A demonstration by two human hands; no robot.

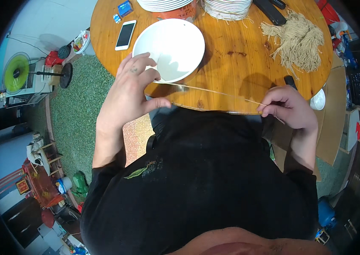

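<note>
A large white bowl [172,44] stands at the near edge of the round wooden table. My left hand [131,87] is at its near left rim, with bent fingers over the edge and the thumb stretched well away from them. A thin tan string [207,89] runs taut from the bowl's near rim, beside my left index finger, across to the right. There my right hand [290,107] pinches it between thumb and fingertips, just past the table's edge. Whether the string's left end is tied to the bowl or touches my finger cannot be made out.
On the wooden table [231,63] lie a white phone [125,35], a small blue box [124,8] and a heap of tan strings [301,40]. Stacked white rims [226,10] stand at the back. Beyond are a green fan [16,73] and cardboard [331,123].
</note>
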